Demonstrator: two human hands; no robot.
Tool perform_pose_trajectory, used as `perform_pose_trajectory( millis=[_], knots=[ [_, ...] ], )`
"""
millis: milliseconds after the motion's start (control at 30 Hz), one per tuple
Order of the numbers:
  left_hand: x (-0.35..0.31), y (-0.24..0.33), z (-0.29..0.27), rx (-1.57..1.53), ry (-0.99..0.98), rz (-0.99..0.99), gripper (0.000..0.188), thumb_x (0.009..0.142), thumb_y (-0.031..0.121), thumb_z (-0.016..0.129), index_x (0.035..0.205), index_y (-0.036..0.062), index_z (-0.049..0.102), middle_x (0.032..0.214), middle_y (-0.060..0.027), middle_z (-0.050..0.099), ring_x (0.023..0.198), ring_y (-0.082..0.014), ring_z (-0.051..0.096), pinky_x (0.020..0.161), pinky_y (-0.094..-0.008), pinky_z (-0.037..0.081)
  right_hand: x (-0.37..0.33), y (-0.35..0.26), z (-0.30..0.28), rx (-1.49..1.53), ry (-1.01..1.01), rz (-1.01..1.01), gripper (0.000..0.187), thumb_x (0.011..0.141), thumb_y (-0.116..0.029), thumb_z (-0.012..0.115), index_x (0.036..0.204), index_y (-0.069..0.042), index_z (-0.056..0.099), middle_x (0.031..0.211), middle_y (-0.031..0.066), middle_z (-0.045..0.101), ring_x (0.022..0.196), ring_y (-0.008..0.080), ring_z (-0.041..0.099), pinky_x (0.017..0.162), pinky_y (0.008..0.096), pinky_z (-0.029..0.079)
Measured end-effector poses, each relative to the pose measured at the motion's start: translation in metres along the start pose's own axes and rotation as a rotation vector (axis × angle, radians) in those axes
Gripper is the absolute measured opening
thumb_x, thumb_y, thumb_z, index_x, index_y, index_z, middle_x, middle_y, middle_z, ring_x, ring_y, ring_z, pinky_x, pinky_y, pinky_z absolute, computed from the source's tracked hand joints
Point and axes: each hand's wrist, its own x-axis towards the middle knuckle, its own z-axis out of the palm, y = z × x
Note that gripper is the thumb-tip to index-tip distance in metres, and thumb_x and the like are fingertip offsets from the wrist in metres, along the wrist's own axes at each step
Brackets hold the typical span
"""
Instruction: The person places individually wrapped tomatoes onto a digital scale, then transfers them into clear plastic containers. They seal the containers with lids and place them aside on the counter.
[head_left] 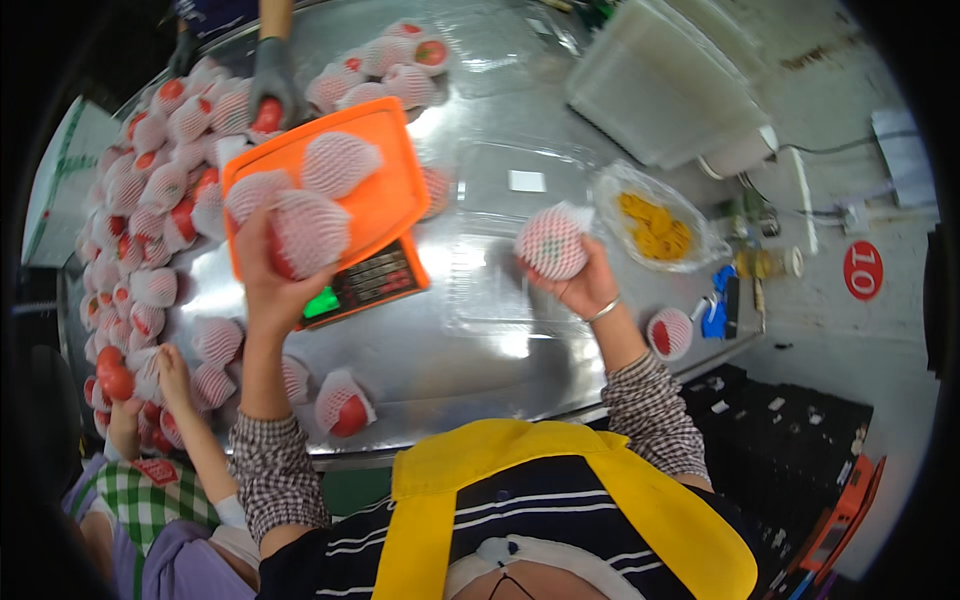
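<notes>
My left hand (262,275) grips a tomato in a pinkish foam net (308,232) at the near left of an orange scale tray (400,190). Two more netted pieces, one of them a netted tomato (340,164), lie on that tray. Under its near edge shows the scale's keypad and a lit green display (320,302). My right hand (590,285) is closed around another netted tomato (553,245), held above a clear plastic clamshell box (490,300). A white label (527,181) shows on the clear plastic beyond it.
Netted tomatoes (150,190) heap along the left. A co-worker's gloved hand (275,90) reaches in at the far side; another person's hands (170,375) work at the near left. Stacked clear containers (650,90), a bag of yellow bands (655,225) and a netted tomato (670,334) lie right.
</notes>
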Motion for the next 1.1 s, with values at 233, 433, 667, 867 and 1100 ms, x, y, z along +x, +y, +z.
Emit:
perform_pose_trajectory(
  millis=[233, 433, 667, 867, 1100],
  knots=[
    [-0.035, 0.054, 0.024, -1.436, -0.183, -0.808, 0.084, 0.078, 0.048, 0.069, 0.14, 0.005, 0.031, 0.133, -0.0155, 0.049, 0.117, -0.0315, 0.053, 0.093, -0.0507, 0.05, -0.039, 0.022, -0.019, 0.464, -0.115, 0.112, 0.066, 0.093, -0.05, 0.042, 0.138, -0.003, 0.035, 0.132, 0.0243, 0.046, 0.115, 0.0419, 0.052, 0.093, 0.0478, 0.05],
    [-0.058, 0.096, 0.112, -0.863, -0.412, -0.728, 0.072, 0.068, 0.011, 0.078, 0.131, 0.0017, 0.044, 0.122, -0.0107, 0.055, 0.108, -0.0201, 0.057, 0.091, -0.0328, 0.049, -0.043, 0.006, -0.043, 0.257, -0.105, 0.03, 0.057, 0.092, -0.036, 0.053, 0.138, -0.005, 0.036, 0.132, 0.0192, 0.047, 0.118, 0.0375, 0.05, 0.098, 0.0482, 0.046],
    [-0.054, 0.129, 0.152, 0.07, -0.62, -0.009, 0.078, 0.056, 0.015, 0.08, 0.127, 0.006, 0.048, 0.124, -0.0155, 0.049, 0.116, -0.0336, 0.047, 0.099, -0.0402, 0.041, -0.055, -0.019, -0.053, -0.255, 0.136, -0.117, 0.057, 0.088, -0.014, 0.06, 0.138, -0.011, 0.033, 0.126, 0.0093, 0.052, 0.116, 0.0255, 0.053, 0.093, 0.0461, 0.049],
    [-0.056, 0.119, 0.173, 0.289, -0.696, 0.222, 0.081, 0.052, 0.014, 0.082, 0.126, 0.0143, 0.05, 0.126, -0.0134, 0.046, 0.114, -0.0358, 0.045, 0.095, -0.0432, 0.044, -0.041, -0.012, -0.062, -0.517, 0.144, -0.194, 0.072, 0.077, -0.009, 0.07, 0.139, -0.009, 0.032, 0.126, 0.0112, 0.051, 0.113, 0.0236, 0.054, 0.09, 0.0354, 0.049],
    [-0.054, 0.126, 0.149, 0.172, -0.786, -0.053, 0.083, 0.056, 0.019, 0.084, 0.129, 0.0082, 0.048, 0.13, -0.0142, 0.047, 0.118, -0.0346, 0.046, 0.093, -0.0406, 0.046, -0.015, -0.008, -0.032, -1.303, 0.225, -0.389, 0.084, 0.065, -0.029, 0.081, 0.133, -0.006, 0.037, 0.12, 0.0191, 0.054, 0.109, 0.0292, 0.056, 0.093, 0.0355, 0.046]
  ],
)
